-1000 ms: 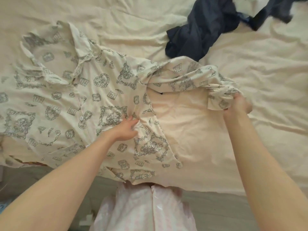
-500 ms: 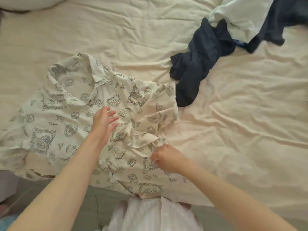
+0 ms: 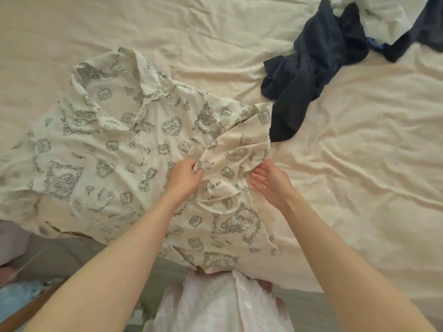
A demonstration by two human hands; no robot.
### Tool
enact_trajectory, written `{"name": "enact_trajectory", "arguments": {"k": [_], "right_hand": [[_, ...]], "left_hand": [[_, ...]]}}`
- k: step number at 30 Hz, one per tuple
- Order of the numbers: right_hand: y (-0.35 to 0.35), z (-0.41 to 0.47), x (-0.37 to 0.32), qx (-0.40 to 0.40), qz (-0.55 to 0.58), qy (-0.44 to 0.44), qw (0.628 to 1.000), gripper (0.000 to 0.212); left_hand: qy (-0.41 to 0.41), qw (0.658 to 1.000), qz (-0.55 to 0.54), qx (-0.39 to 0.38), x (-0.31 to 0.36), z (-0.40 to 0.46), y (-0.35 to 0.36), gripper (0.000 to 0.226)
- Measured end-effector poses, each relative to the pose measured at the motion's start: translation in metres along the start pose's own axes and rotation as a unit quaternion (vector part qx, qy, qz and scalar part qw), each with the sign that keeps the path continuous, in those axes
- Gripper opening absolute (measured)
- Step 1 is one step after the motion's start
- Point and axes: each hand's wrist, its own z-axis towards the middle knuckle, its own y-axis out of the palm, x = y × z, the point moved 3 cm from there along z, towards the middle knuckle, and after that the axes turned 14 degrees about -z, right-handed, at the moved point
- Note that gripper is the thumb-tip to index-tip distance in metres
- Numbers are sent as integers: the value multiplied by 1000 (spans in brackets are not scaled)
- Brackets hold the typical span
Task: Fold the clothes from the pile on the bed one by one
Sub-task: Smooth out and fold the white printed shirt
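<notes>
Left hand (image 3: 184,178) pinches the folded-in sleeve (image 3: 230,164) of the printed shirt (image 3: 115,149), right hand (image 3: 268,183) open-fingered beside it — release carelessly and that bunched sleeve could spring loose.

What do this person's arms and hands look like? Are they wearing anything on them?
Both arms are bare right up to the frame's edge: no sleeves show. The left hand and right hand have no gloves, and I see no rings, watch or bracelet. A pale pink garment shows below.
</notes>
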Motion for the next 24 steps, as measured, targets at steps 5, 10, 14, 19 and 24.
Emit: {"name": "enact_trajectory", "arguments": {"k": [5, 10, 14, 19, 24], "right_hand": [[24, -18, 2, -47, 60, 17, 997, 55], [69, -42, 4, -80, 33, 39, 995, 56], [108, -50, 7, -95, -48, 45, 993, 57], [140, -44, 16, -63, -139, 34, 988, 55], [153, -26, 10, 44, -160, -2, 986, 33]], "left_hand": [[-44, 906, -421, -13, -11, -61, -57, 11], [-120, 872, -452, 142, -79, -122, -118, 11], [-191, 902, -352, 161, -125, -140, -134, 30], [-260, 930, -237, 110, -170, -116, -135, 25], [-303, 947, -38, -96, -196, -84, -140, 25]]}}
